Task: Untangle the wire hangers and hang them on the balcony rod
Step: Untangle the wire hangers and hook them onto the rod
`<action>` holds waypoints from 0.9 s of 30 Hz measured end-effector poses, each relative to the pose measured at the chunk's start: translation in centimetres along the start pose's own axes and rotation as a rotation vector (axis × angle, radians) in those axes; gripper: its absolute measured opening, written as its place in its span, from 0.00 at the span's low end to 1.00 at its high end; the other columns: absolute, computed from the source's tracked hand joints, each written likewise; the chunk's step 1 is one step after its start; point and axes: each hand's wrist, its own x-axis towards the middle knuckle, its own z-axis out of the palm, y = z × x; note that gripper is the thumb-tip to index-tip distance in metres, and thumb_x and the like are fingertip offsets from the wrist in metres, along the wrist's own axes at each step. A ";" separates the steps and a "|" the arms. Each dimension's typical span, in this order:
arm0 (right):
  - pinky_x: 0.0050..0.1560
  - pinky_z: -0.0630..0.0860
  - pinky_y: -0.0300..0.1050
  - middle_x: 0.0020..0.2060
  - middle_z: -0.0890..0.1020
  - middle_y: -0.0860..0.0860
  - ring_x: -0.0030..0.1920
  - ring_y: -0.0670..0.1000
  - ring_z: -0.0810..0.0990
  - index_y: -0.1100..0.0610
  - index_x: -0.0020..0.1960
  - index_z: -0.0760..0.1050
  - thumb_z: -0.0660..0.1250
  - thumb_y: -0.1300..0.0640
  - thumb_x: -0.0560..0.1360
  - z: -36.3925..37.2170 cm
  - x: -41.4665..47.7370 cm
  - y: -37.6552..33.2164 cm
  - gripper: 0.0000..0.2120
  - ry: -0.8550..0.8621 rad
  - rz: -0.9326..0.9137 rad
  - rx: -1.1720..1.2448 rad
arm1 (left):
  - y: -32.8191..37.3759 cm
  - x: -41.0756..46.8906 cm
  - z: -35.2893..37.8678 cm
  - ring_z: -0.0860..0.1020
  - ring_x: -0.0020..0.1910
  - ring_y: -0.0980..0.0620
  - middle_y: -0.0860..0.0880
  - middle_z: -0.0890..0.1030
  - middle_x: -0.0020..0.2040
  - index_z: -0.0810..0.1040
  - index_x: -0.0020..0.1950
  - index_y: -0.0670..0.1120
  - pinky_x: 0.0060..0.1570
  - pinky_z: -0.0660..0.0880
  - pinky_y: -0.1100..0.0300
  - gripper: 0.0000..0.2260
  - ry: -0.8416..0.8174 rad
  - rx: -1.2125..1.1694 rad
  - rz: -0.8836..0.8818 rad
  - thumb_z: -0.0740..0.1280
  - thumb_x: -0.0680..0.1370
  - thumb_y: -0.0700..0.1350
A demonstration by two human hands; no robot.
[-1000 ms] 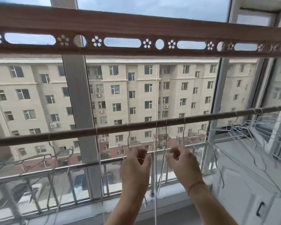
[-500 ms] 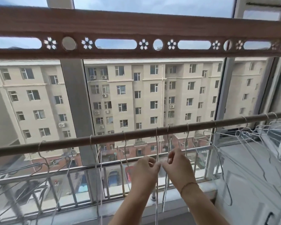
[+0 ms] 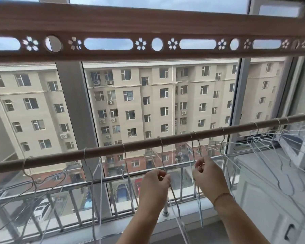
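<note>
A brown balcony rod (image 3: 141,147) slopes up to the right across the window. Several thin wire hangers hook over it, from the far left (image 3: 33,184) to a bunch at the right (image 3: 264,143). My left hand (image 3: 155,185) pinches the neck of a hanger (image 3: 161,148) whose hook sits on the rod. To its right, my right hand (image 3: 208,175) pinches the necks of two close-set hangers (image 3: 195,143), also hooked on the rod. Both hands are just below the rod, a short gap between them.
A perforated wooden rail (image 3: 113,25) crosses overhead. Behind the rod are window glass, a grey post (image 3: 72,106) and a metal railing (image 3: 74,191). A white cabinet top (image 3: 264,175) lies at the right, under the hanger bunch.
My hands were touching half a second ago; they have moved apart, each taking its own hanger wires, the left hanger sliding left along the rod. The view has also shifted.
</note>
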 end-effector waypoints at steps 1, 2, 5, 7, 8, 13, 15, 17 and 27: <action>0.31 0.73 0.38 0.34 0.78 0.50 0.34 0.49 0.79 0.55 0.46 0.70 0.63 0.63 0.73 -0.1 0.0 -0.1 0.04 -0.008 0.001 0.009 | 0.0 0.1 0.0 0.80 0.38 0.54 0.52 0.82 0.39 0.80 0.47 0.48 0.42 0.79 0.58 0.06 0.018 0.008 0.008 0.67 0.75 0.49; 0.33 0.75 0.40 0.35 0.79 0.51 0.35 0.51 0.80 0.56 0.46 0.71 0.64 0.62 0.74 -0.2 0.0 -0.2 0.03 -0.015 0.001 0.016 | 0.0 0.1 -0.2 0.79 0.39 0.55 0.52 0.82 0.40 0.79 0.48 0.48 0.40 0.76 0.63 0.07 0.042 0.025 0.015 0.67 0.75 0.50; 0.38 0.79 0.44 0.37 0.80 0.51 0.37 0.52 0.81 0.56 0.45 0.72 0.65 0.60 0.74 -0.4 -0.2 -0.5 0.01 -0.008 -0.035 0.033 | 0.4 -0.2 -0.8 0.77 0.40 0.58 0.53 0.79 0.42 0.74 0.52 0.48 0.36 0.70 0.67 0.09 0.151 0.056 0.056 0.68 0.75 0.50; 0.39 0.80 0.44 0.37 0.80 0.51 0.37 0.52 0.82 0.56 0.45 0.73 0.65 0.59 0.74 -0.8 -0.3 -0.7 0.01 0.022 -0.052 0.027 | 0.9 -0.6 -1.2 0.73 0.39 0.60 0.54 0.75 0.41 0.71 0.51 0.49 0.35 0.67 0.69 0.10 0.229 0.064 0.119 0.68 0.75 0.49; 0.39 0.80 0.44 0.36 0.81 0.50 0.37 0.51 0.82 0.56 0.45 0.74 0.66 0.59 0.74 -1.0 -0.4 -0.7 0.01 0.039 -0.062 0.023 | 1.2 -0.8 -1.3 0.72 0.38 0.60 0.54 0.74 0.41 0.70 0.50 0.49 0.35 0.66 0.70 0.10 0.259 0.071 0.158 0.68 0.75 0.49; 0.33 0.67 0.27 0.34 0.79 0.49 0.35 0.47 0.77 0.57 0.44 0.75 0.68 0.59 0.73 -2.3 -0.2 -0.2 0.02 0.184 -0.123 -0.010 | 3.9 -1.9 -0.2 0.73 0.35 0.59 0.55 0.75 0.37 0.74 0.43 0.49 0.35 0.70 0.68 0.05 0.286 0.074 0.394 0.68 0.75 0.48; 0.34 0.65 0.26 0.35 0.79 0.50 0.36 0.48 0.76 0.58 0.44 0.75 0.69 0.60 0.72 -2.9 0.0 0.5 0.04 0.244 -0.125 -0.022 | 5.0 -2.1 0.9 0.76 0.37 0.59 0.54 0.79 0.38 0.77 0.45 0.50 0.40 0.75 0.66 0.03 0.217 0.033 0.410 0.68 0.75 0.48; 0.34 0.65 0.27 0.38 0.78 0.51 0.37 0.49 0.76 0.58 0.45 0.74 0.70 0.60 0.71 -3.5 0.4 1.5 0.06 0.280 -0.117 -0.042 | 5.9 -2.2 2.2 0.79 0.40 0.59 0.53 0.82 0.43 0.79 0.51 0.49 0.45 0.77 0.63 0.07 0.159 0.007 0.409 0.67 0.76 0.48; 0.35 0.72 0.37 0.32 0.75 0.46 0.34 0.47 0.76 0.54 0.46 0.71 0.68 0.52 0.73 -6.5 4.1 5.4 0.07 0.110 -0.120 -0.023 | 7.2 -1.4 8.8 0.74 0.38 0.64 0.55 0.77 0.43 0.75 0.58 0.47 0.35 0.69 0.73 0.11 0.296 0.069 0.282 0.66 0.76 0.48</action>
